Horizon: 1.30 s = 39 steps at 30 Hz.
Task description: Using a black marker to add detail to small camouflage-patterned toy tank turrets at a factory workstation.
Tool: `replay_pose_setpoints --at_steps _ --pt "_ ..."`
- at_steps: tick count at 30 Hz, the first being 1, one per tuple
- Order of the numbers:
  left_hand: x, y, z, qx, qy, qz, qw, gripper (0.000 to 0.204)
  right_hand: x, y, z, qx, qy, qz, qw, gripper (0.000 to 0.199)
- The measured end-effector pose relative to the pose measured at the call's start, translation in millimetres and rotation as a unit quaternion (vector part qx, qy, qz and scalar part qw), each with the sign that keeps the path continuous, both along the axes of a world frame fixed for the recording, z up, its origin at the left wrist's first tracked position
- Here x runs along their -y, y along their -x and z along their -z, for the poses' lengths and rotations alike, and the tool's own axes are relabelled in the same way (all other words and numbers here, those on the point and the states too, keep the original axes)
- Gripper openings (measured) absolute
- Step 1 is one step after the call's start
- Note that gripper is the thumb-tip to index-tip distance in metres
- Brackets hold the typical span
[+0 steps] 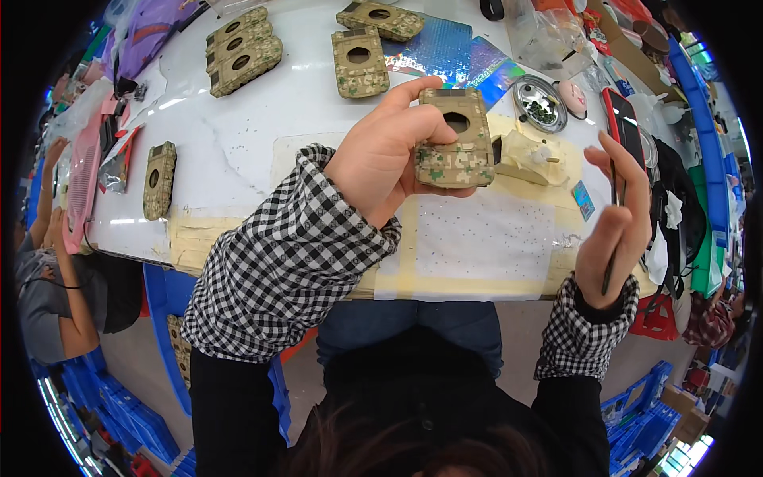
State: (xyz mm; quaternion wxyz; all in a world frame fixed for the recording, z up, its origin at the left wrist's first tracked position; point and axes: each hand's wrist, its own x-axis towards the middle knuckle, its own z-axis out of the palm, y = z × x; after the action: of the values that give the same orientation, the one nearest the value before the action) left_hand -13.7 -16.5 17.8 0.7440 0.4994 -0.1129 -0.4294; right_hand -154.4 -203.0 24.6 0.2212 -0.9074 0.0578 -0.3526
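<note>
My left hand [397,139] is closed around a camouflage toy tank hull [455,163], held up above the table with its round opening facing me. The thumb lies by the rim of that opening. Over at the right, my right hand [616,211] grips a slim dark tool [610,266] resembling tweezers, which runs down along the palm. Both cuffs are black-and-white checked. Beyond the held hull stand more hulls of the same pattern: one upright in the middle [360,63], another behind it [380,20], and a group at the back left [245,52].
A single hull [160,181] lies at the left. Shiny holographic sheets [445,48], a round clear dish [540,103] with small green bits, a cream-coloured block [528,159] and a red-edged phone [622,119] are on the table. A dotted white sheet [485,242] lies near the front edge.
</note>
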Motion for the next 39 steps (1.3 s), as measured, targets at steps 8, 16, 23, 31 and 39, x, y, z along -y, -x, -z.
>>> replay_pose_setpoints --at_steps 8,16,23,31,39 --pt "-2 -2 4 -0.006 0.017 -0.027 0.999 0.057 -32 24 5 -0.149 -0.259 -0.196 0.934 0.036" --pt "-1 -2 4 -0.008 0.024 -0.035 0.999 0.058 -33 -7 15 -0.178 -0.245 -0.242 0.922 0.012" --pt "-3 0 4 -0.009 0.029 -0.036 0.999 0.058 -35 -13 25 -0.186 -0.23 -0.241 0.925 0.008" --pt "-2 1 6 -0.004 0.038 -0.039 0.998 0.056 -35 -15 26 -0.188 -0.224 -0.247 0.924 0.009" --pt "-2 2 4 -0.001 0.039 -0.039 0.998 0.055 -36 -15 27 -0.19 -0.225 -0.243 0.924 0.009"
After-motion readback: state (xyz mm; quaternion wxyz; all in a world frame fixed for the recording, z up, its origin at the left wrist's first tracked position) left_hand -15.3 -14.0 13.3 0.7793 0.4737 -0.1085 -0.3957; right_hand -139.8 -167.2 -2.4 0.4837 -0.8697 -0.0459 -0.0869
